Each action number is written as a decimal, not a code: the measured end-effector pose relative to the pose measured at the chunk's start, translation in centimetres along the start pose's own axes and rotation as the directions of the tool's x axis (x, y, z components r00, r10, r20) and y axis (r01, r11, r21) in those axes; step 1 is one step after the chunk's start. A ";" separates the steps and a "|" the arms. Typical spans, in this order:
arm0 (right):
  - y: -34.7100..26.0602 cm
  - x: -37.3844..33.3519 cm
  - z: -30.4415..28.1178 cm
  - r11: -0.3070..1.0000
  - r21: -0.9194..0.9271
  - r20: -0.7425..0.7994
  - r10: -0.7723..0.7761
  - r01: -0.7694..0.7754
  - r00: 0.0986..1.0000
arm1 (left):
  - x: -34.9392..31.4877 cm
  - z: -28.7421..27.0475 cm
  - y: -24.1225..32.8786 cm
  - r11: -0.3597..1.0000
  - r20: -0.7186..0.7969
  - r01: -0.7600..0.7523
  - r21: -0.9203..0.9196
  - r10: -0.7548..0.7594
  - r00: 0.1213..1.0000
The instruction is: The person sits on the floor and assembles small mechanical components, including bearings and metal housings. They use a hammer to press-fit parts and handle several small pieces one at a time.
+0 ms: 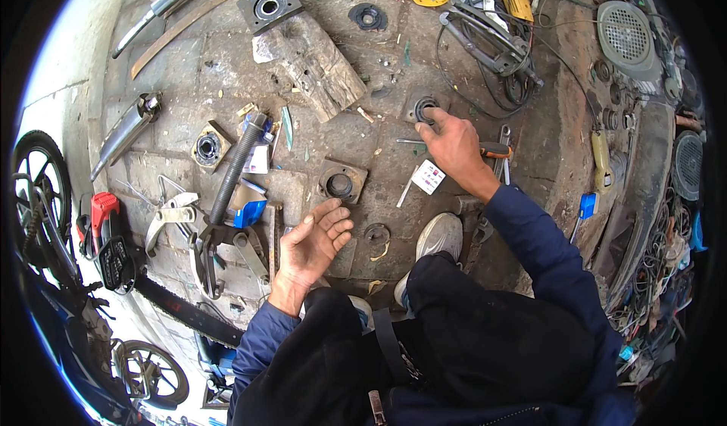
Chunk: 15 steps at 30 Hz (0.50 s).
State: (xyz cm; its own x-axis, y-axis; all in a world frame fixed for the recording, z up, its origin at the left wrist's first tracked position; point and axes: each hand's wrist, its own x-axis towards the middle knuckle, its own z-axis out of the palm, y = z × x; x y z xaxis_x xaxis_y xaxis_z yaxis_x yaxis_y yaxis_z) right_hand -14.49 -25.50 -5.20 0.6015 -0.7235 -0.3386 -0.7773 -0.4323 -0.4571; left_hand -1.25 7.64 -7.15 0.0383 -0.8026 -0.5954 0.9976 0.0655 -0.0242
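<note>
My right hand reaches to the floor ahead, its fingers curled and pinched at a dark bearing ring. That ring sits over a square metal plate. Palm turned up and fingers apart, my left hand holds nothing. Just beyond its fingertips lies a square metal flange block with a round hole and a dark ring inside. A flat round washer rests on the floor between my left hand and my shoe.
A screwdriver, a wrench and a small white packet lie by my right wrist. Further off are a wooden board and another flange block. A chainsaw and a puller stand at left.
</note>
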 end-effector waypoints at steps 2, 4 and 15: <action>0.0 0.0 -0.1 1.000 -0.015 -0.004 -0.017 0.017 1.000 | 0.0 0.0 0.0 1.000 -0.002 -0.001 0.004 0.001 1.000; 0.0 0.1 -0.2 1.000 0.018 0.018 0.014 -0.015 1.000 | 0.0 0.0 0.0 1.000 -0.005 -0.003 0.005 0.003 1.000; 0.0 0.4 -0.9 0.999 0.032 0.025 -0.040 0.039 0.999 | 0.0 0.0 0.1 1.000 -0.016 0.002 0.022 -0.002 1.000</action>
State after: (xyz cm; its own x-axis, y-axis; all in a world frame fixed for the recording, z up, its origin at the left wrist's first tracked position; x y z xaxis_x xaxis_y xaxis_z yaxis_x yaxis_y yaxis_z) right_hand -14.41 -26.26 -4.61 0.6366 -0.6921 -0.3402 -0.7467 -0.4430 -0.4962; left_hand -1.17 7.64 -7.13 0.0358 -0.7933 -0.6077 0.9987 0.0507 -0.0074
